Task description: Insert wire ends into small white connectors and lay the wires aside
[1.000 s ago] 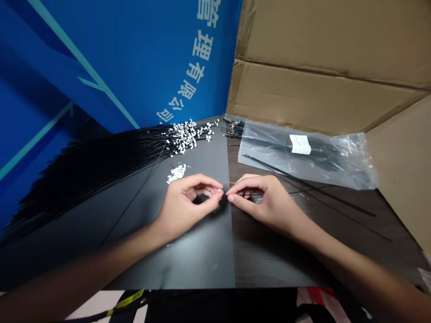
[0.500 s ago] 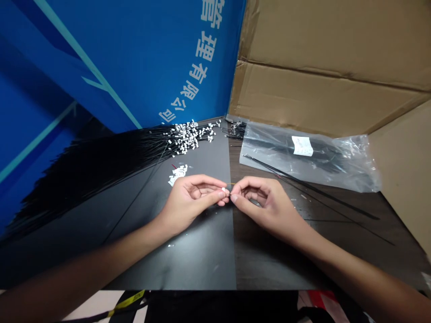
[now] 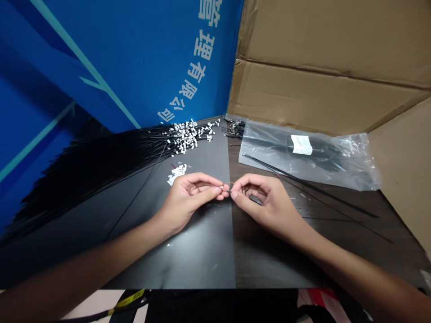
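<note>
Over the middle of the table my left hand (image 3: 188, 197) pinches a small white connector (image 3: 221, 188) between thumb and fingertips. Facing it, my right hand (image 3: 264, 193) is closed, thumb against forefinger, on a thin black cable (image 3: 230, 191). A fine yellowish wire (image 3: 231, 183) shows between the two hands. The fingertips are almost touching, and whether the wire is inside the connector cannot be seen. Just behind my left hand lies a small heap of loose white connectors (image 3: 177, 174).
A large bundle of black cables (image 3: 101, 161) with white connectors (image 3: 190, 134) on their ends spreads along the left. At the back right lies a clear plastic bag (image 3: 276, 139) of cables. Loose black cables (image 3: 323, 190) lie before it. Blue (image 3: 134, 58) and cardboard (image 3: 319, 98) walls stand behind.
The white connector is now more covered by my left fingertips, which have shifted slightly. Both hands keep their pinch, and the view has moved a little.
</note>
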`<state>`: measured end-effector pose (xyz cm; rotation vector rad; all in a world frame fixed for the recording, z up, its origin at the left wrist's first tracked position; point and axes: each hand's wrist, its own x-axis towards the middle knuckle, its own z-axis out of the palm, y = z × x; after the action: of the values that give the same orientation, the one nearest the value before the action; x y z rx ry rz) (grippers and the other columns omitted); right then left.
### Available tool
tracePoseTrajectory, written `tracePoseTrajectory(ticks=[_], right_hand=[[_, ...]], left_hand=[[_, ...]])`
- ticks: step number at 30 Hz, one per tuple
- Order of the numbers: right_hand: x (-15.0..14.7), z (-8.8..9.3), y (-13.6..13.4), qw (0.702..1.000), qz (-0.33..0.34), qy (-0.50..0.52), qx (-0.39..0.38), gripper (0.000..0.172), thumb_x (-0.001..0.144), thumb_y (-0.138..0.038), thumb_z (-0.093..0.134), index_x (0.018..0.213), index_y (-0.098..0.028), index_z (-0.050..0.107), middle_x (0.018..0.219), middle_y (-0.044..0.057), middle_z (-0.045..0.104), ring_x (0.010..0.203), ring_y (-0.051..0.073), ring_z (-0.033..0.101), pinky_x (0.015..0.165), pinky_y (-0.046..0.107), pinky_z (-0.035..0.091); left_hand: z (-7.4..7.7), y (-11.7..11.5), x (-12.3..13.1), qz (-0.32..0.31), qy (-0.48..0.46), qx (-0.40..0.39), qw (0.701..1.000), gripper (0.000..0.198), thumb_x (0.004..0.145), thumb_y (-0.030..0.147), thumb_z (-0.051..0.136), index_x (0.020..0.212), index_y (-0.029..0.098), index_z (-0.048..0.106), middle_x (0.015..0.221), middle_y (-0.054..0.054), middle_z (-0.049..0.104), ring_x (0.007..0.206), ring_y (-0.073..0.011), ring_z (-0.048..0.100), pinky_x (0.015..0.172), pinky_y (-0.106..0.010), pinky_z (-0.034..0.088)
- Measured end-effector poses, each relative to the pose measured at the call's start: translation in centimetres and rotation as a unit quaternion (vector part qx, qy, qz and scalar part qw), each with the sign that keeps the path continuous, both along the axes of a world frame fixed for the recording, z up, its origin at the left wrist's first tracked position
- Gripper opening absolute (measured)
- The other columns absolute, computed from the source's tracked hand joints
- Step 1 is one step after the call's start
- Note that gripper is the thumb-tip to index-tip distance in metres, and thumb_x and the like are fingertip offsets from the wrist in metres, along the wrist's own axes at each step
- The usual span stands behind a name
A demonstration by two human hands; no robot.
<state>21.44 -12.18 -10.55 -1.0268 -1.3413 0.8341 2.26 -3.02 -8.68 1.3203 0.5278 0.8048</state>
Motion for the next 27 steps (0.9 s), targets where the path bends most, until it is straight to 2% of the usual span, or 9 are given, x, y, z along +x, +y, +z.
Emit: tracePoseTrajectory(ticks=[5, 8, 11, 18, 24, 27], right_hand=[[0.14, -0.19, 0.05, 1.0, 0.025, 0.012, -0.01, 0.005, 0.093, -0.022, 0.075, 0.089, -0.02, 0.076, 0.088, 0.004, 0.083, 0.076, 0.015, 0.074, 0.072, 0.026, 0.059], [0.24, -0.31, 0.05, 0.998, 0.049, 0.029, -0.033, 0.004, 0.091, -0.02, 0.079, 0.088, -0.02, 0.076, 0.093, 0.005, 0.085, 0.083, 0.016, 0.079, 0.076, 0.026, 0.059], [0.33, -0.33, 0.13, 0.995, 0.069, 0.051, -0.059, 0.007, 0.088, -0.02, 0.083, 0.087, -0.019, 0.076, 0.093, 0.005, 0.085, 0.089, 0.019, 0.082, 0.078, 0.026, 0.06], [0.5, -0.32, 0.24, 0.996, 0.052, 0.009, -0.074, 0.01, 0.089, -0.028, 0.081, 0.086, -0.02, 0.076, 0.091, 0.006, 0.083, 0.081, 0.019, 0.077, 0.073, 0.03, 0.057], [0.4, -0.27, 0.25, 0.993, 0.071, 0.031, -0.089, 0.013, 0.087, -0.027, 0.085, 0.085, -0.02, 0.075, 0.093, 0.007, 0.084, 0.09, 0.021, 0.079, 0.078, 0.031, 0.059], [0.45, -0.36, 0.28, 0.993, 0.073, 0.025, -0.087, 0.01, 0.088, -0.026, 0.083, 0.086, -0.02, 0.075, 0.092, 0.006, 0.083, 0.087, 0.02, 0.078, 0.077, 0.03, 0.058]], left_hand=[[-0.02, -0.09, 0.02, -0.019, 0.009, -0.019, 1.0, 0.024, 0.077, 0.03, 0.105, 0.093, 0.018, 0.091, 0.083, -0.008, 0.086, 0.075, -0.0123, 0.082, 0.078, -0.015, 0.067], [-0.08, -0.08, -0.13, -0.019, 0.022, -0.018, 0.999, 0.028, 0.078, 0.028, 0.104, 0.1, 0.019, 0.09, 0.085, -0.007, 0.087, 0.075, -0.0115, 0.082, 0.078, -0.015, 0.067], [-0.15, -0.03, -0.26, -0.021, 0.037, -0.013, 0.999, 0.022, 0.08, 0.026, 0.103, 0.095, 0.016, 0.089, 0.085, -0.009, 0.086, 0.075, -0.0116, 0.081, 0.078, -0.015, 0.066], [-0.42, 0.11, -0.25, -0.028, 0.043, -0.012, 0.999, 0.021, 0.081, 0.029, 0.102, 0.09, 0.015, 0.089, 0.086, -0.007, 0.085, 0.08, -0.0109, 0.079, 0.081, -0.014, 0.064], [-0.43, 0.13, -0.31, -0.034, 0.048, -0.019, 0.998, 0.021, 0.082, 0.028, 0.101, 0.093, 0.016, 0.09, 0.082, -0.007, 0.085, 0.074, -0.0099, 0.079, 0.078, -0.014, 0.064], [-0.41, 0.16, -0.31, -0.036, 0.05, -0.022, 0.998, 0.021, 0.081, 0.028, 0.101, 0.093, 0.015, 0.09, 0.082, -0.008, 0.085, 0.074, -0.0104, 0.078, 0.077, -0.015, 0.064]])
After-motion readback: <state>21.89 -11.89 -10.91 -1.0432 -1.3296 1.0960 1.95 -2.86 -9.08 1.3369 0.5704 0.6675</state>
